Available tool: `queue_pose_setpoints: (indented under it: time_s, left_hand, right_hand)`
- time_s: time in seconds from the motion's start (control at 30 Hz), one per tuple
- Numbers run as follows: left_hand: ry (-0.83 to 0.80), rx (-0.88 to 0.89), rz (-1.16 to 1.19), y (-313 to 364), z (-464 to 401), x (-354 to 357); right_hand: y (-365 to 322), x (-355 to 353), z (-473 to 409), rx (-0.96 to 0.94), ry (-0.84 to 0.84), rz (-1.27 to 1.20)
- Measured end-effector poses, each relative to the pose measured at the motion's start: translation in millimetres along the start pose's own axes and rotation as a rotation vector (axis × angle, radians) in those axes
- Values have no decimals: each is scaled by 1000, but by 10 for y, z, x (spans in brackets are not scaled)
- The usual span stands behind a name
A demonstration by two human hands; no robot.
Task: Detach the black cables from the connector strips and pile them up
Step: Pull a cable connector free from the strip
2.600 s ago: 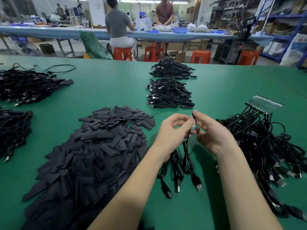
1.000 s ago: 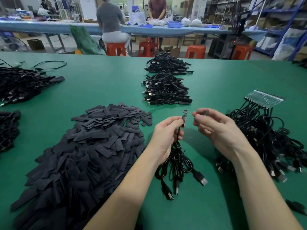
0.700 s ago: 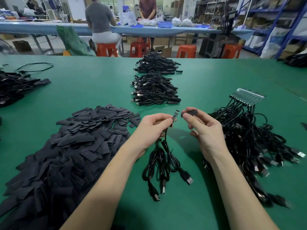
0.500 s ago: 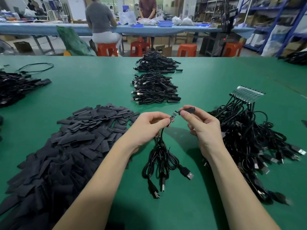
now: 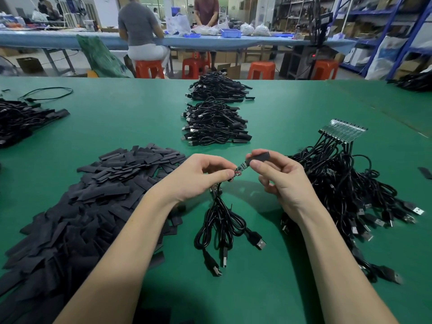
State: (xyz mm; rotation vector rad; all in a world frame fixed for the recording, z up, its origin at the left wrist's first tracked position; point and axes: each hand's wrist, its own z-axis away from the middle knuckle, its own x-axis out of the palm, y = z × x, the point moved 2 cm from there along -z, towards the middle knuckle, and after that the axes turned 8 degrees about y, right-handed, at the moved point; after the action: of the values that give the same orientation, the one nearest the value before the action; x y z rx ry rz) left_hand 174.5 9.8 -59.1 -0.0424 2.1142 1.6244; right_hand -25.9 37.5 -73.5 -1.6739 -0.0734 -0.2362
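Above the green surface (image 5: 292,118), your left hand (image 5: 198,176) pinching a small green circuit board (image 5: 239,169) with black cables (image 5: 222,220) dangling beneath, your right hand (image 5: 278,178) pinching a black sleeve (image 5: 260,156) just beside the board's tip.

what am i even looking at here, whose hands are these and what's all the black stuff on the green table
This is one picture from a camera worn on a person's head, looking forward and down, so the two bare arms are the wearer's own.

The left hand pinches a small circuit board at the end of a few black cables, which hang down to the green table. The right hand pinches a short black sleeve right at the board's tip.

On the table: a big heap of flat black sleeves on the left, a tangle of cables still joined to a clear strip on the right, and neat cable piles further back. Other people work at a table behind.
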Motion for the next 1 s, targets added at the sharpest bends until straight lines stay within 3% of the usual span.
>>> queue_pose_setpoints:
  time_s: [0.23, 0.63, 0.83, 1.0]
  left_hand:
    - [-37, 25, -37, -7, 11, -44]
    - [-136, 54, -122, -8, 28, -33]
    - [-58, 62, -35, -3, 12, 1]
    - [49, 25, 104, 2, 5, 55]
  right_hand:
    - [9, -63, -13, 25, -100, 1]
    - [-73, -191, 31, 96, -290, 205]
    - [-64, -33, 14, 6, -169, 164]
    - [-26, 2, 0, 60, -27, 33]
